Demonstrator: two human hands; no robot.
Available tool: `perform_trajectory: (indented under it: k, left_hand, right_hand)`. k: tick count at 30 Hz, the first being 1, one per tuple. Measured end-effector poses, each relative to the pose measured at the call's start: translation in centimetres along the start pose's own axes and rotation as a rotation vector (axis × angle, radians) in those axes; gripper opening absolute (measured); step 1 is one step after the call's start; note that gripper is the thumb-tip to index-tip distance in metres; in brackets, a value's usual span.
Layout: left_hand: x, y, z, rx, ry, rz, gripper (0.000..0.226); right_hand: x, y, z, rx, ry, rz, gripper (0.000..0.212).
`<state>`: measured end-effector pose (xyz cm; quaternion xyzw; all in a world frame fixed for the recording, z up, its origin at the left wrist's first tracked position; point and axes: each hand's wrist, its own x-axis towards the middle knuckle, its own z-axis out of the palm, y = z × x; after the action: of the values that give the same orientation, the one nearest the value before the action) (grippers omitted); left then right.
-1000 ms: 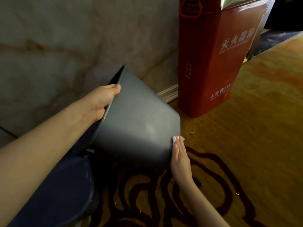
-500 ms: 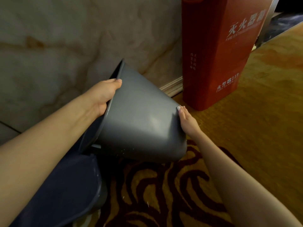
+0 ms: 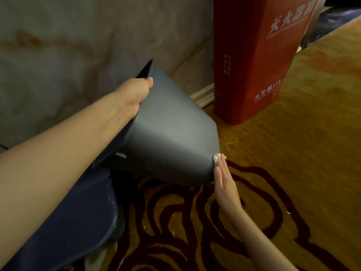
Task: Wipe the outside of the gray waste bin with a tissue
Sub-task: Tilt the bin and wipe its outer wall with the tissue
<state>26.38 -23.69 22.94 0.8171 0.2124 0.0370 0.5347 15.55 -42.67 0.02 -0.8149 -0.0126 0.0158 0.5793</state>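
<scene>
Dark blue bin lid (image 3: 74, 222): nearest, lower left, on patterned carpet (image 3: 293, 173). Right hand (image 3: 224, 182): fingers flat together, pressing white tissue (image 3: 215, 157) against base edge of gray waste bin (image 3: 172, 137); half a second ago it was higher up the far edge, so the stroke has swept down. Left hand (image 3: 134, 94): clamped on the rim, bin tilted off floor. Red fire extinguisher box (image 3: 254, 65): beyond, by marble wall (image 3: 78, 36). Judged: wiping mid-course

At the upper right of the frame, the red fire extinguisher box (image 3: 252, 61) carries large pale characters "灭火器箱" near its top, with a blurred English line beneath. Lower on the same face stands "火警" followed by "119". A small vertical column on its left face is unreadable.
</scene>
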Motion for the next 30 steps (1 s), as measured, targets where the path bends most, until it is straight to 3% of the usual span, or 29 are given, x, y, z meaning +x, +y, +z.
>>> perform_trajectory:
  k: [7,11,13,15,17,19,22,27,30]
  left_hand:
    - [1.1,0.2,1.4,0.034,0.005,-0.007,0.052]
    - [0.4,0.1,1.2,-0.013,0.039,-0.005,0.055]
    - [-1.5,0.2,0.3,-0.094,-0.113,-0.016,0.053]
    - [-4.1,0.0,-1.4,-0.135,-0.391,-0.046,0.048]
    - [-6.8,-1.6,-3.6,0.106,-0.485,0.041,0.043]
    - [-9.1,-3.3,-4.9,0.355,-0.470,0.205,0.031]
    - [-9.9,-5.7,-5.3,0.421,-0.427,0.355,0.018]
    - [-9.2,-5.0,-4.2,0.307,-0.305,0.405,0.031]
    - [-8.9,-4.5,-3.6,0.219,-0.266,0.426,0.025]
  right_hand:
    - [-5.1,-1.3,3.4,0.016,-0.012,0.072,0.050]
    - [-5.0,-4.6,4.8,-0.007,-0.005,-0.035,0.057]
    - [-5.0,-5.9,5.5,-0.041,-0.004,-0.105,0.061]
    - [-4.1,-6.4,5.3,-0.076,0.017,-0.118,0.061]
    - [-2.9,-6.4,4.4,-0.091,0.031,-0.106,0.060]
    - [-2.1,-6.2,3.6,-0.077,0.047,-0.102,0.058]
    - [-2.3,-6.7,3.8,-0.063,0.033,-0.113,0.058]
    - [-1.2,-8.7,3.6,-0.076,0.038,-0.242,0.056]
    - [-0.3,-11.6,3.3,-0.117,0.060,-0.364,0.055]
